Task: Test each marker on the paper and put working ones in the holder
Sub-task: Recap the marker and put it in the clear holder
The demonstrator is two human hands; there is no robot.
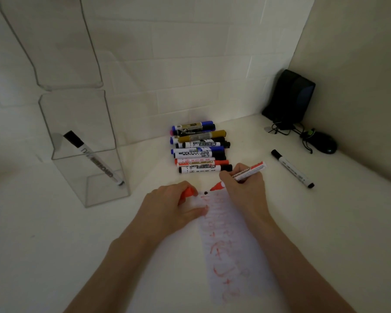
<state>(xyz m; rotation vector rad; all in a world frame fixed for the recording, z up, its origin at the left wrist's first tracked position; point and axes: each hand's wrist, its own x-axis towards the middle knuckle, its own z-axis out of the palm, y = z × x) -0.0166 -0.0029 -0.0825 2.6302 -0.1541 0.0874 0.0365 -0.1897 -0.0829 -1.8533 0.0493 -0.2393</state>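
Head view: right hand [243,193] grips the red marker [248,171], tip on the paper [230,256] for a test stroke; left hand [167,206] holds its cap [186,192], steadying the sheet. The holder [104,177] stands at ten o'clock.

- One head-worn wide-angle view; it looks forward and steeply down, close over the paper [230,251] at lower centre
- The tiled wall [190,53] fills the frame's upper half

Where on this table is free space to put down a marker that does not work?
Bare table lies between the marker pile and the lone black marker, right of the paper below that marker, and between the clear holder and the left hand. Crowded: the corner with speaker and mouse.
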